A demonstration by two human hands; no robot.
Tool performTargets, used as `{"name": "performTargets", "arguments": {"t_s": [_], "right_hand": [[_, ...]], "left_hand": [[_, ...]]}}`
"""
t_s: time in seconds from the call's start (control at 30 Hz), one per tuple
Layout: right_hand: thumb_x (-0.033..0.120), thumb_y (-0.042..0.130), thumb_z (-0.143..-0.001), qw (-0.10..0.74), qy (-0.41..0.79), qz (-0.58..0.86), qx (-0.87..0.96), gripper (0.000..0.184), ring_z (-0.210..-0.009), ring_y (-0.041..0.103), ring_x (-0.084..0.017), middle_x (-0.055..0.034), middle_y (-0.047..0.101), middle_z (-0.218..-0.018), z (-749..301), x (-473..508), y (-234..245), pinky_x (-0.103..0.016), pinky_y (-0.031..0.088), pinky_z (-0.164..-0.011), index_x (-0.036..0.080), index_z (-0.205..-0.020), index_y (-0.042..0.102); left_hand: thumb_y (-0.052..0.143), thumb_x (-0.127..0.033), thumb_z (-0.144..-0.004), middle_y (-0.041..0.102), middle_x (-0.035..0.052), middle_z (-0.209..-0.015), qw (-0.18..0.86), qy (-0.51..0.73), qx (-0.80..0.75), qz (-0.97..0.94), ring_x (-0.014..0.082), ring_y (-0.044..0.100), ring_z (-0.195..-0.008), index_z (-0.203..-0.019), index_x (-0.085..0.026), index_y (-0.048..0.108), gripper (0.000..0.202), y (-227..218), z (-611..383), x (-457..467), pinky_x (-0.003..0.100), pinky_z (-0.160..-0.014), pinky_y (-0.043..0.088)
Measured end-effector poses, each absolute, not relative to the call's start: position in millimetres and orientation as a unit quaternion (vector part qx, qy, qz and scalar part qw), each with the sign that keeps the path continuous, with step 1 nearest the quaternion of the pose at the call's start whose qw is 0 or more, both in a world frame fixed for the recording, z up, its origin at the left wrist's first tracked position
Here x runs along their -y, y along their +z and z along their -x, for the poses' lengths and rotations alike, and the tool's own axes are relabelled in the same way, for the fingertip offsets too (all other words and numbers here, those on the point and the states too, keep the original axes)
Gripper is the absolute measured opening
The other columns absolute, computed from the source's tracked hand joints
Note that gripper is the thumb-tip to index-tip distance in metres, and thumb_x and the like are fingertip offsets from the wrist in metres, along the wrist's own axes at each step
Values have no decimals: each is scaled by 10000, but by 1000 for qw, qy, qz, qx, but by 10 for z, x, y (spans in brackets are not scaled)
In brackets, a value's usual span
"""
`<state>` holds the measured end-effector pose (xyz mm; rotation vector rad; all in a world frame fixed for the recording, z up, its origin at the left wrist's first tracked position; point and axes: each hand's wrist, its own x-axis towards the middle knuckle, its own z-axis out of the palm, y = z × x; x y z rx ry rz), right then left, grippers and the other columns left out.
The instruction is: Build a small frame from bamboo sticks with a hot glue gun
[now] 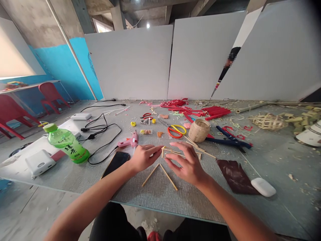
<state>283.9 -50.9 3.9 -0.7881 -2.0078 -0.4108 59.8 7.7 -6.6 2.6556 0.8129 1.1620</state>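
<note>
My left hand (144, 156) rests on the grey table (155, 194) with its fingers stretched toward a small frame of bamboo sticks (167, 150), its fingertips touching the frame's left end. My right hand (187, 164) lies over the sticks from the right, fingers spread and lightly curved, thumb near the peak of an upside-down V of two sticks (159, 175) that lies flat just in front of my hands. More loose bamboo sticks (200, 150) run out to the right of my right hand.
A pink glue gun (130, 142), a dark phone (115, 163), a green bottle (67, 143), white power banks and black cables lie left. Beyond are yellow-red scissors (177, 130), a woven basket (199, 130), blue pliers (232, 140) and red strips. A brown sheet (234, 175) and white block (263, 186) lie right.
</note>
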Motion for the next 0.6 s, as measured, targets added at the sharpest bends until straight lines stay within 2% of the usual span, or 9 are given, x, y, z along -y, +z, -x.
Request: {"name": "performTargets", "arguments": {"t_s": [0.17,0.27,0.6], "right_hand": [[170,753,-900,447,-198,312,815,251,-1162,616,-278,-98,616,-1302,-2850,516,58,-485,582,-976,252,-1105,635],[168,748,-908,432,-224,312,816,225,-1152,616,-270,-99,637,-1283,-2870,513,65,-459,577,-971,235,-1097,647],[136,728,-920,410,-242,284,832,179,-1168,626,-252,-93,689,-1235,-2849,514,53,-408,548,-986,194,-1088,703]], "left_hand": [[495,-208,-986,648,30,-728,177,383,-257,-869,88,479,-557,-1288,-102,708,384,7,-587,-51,217,-545,386],[505,-228,-986,621,11,-735,250,380,-245,-856,77,436,-556,-1349,-86,662,420,44,-577,-41,198,-530,372],[555,-193,-933,549,-26,-683,240,415,-228,-848,72,406,-551,-1338,-111,665,427,-32,-630,-19,193,-530,366]]}}
